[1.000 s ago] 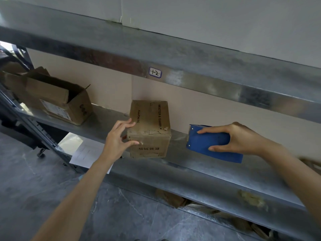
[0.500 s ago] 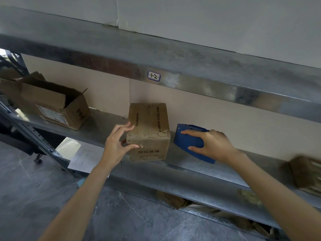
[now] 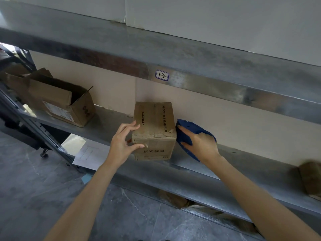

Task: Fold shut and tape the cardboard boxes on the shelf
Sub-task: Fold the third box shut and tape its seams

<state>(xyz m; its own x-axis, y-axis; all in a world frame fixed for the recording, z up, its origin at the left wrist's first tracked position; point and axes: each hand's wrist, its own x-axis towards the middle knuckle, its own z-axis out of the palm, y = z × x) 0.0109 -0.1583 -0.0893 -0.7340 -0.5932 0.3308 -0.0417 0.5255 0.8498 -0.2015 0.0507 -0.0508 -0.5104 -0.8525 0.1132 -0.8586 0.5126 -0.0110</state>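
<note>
A small closed cardboard box [image 3: 154,122] with black print stands on the metal shelf [image 3: 111,122] near its front edge. My left hand [image 3: 124,141] holds its left front corner, fingers on top and thumb on the front face. My right hand [image 3: 199,145] grips a blue tape dispenser [image 3: 186,131] right beside the box's right side; whether they touch I cannot tell. A larger cardboard box [image 3: 57,103] with its flaps open sits at the shelf's left end.
An upper shelf beam [image 3: 208,84] with a small label [image 3: 162,75] hangs low over the boxes. Another brown box [image 3: 311,180] sits blurred at the right edge. A paper sheet [image 3: 88,153] lies on the grey floor below. More cardboard shows under the shelf.
My right hand has carried the blue dispenser leftward along the shelf until it is next to the small box. My left hand has stayed on the box's corner.
</note>
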